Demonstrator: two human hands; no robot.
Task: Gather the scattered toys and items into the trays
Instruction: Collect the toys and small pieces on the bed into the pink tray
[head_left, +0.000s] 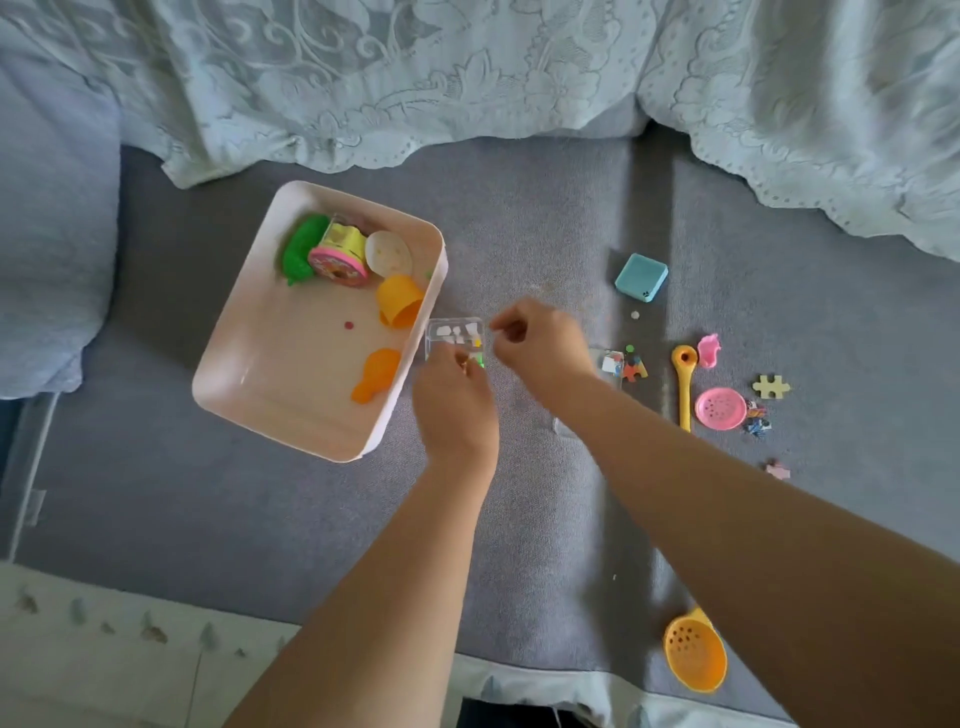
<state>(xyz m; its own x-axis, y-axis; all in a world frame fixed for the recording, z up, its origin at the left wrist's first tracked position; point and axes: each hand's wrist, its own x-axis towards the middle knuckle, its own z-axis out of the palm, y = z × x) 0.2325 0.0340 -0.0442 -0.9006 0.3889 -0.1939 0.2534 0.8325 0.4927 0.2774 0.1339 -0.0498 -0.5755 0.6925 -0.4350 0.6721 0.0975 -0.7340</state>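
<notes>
Both hands meet over a small clear box (456, 338) just beside the pink tray (244, 364) on the grey sofa seat (519, 234). The left hand (457, 400) curls its fingers on the box. The right hand (535, 338) pinches something too small to tell. A yellow spoon (684, 384), pink plate (720, 409) and puzzle pieces (771, 387) lie scattered to the right.

Grey sofa seat (545, 218), items lying directly on it.
Pink tray (228, 343) left; teal box (641, 277), yellow spoon (684, 384), pink strainer (720, 408), puzzle pieces (771, 386), orange colander (695, 654) right.
</notes>
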